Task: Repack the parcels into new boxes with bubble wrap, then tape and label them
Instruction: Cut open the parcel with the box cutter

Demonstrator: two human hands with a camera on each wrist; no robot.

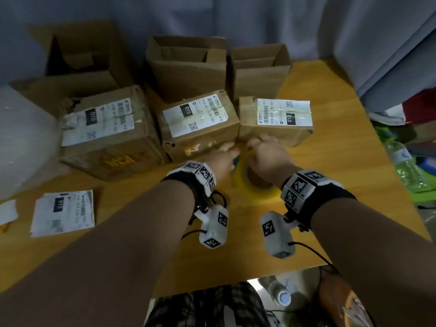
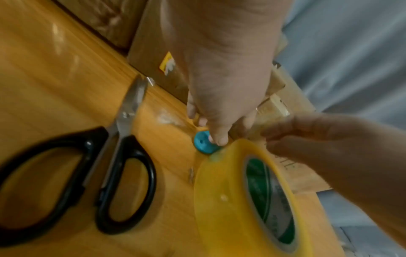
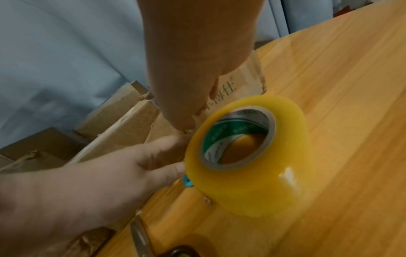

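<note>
A yellow tape roll [image 1: 259,193] [image 2: 224,200] [image 3: 252,182] with a green-printed core sits tilted on the wooden table [image 1: 330,138], in front of three labelled parcels [image 1: 200,123]. My left hand [image 1: 224,153] [image 2: 211,128] [image 3: 153,167] reaches in from the left. Its straight fingers touch the roll's side and a small blue disc [image 2: 203,144] [image 3: 187,180] beside it. My right hand [image 1: 266,149] [image 2: 285,139] [image 3: 182,121] comes from above, with curled fingers picking at the roll's far rim. Its fingertips are hidden.
Three open cardboard boxes [image 1: 186,64] stand behind the parcels. Black-handled scissors [image 2: 136,156] lie on the table left of the roll. A stack of loose shipping labels [image 1: 63,215] lies at the front left, with bubble wrap [image 1: 21,142] behind it. Clutter sits past the right edge.
</note>
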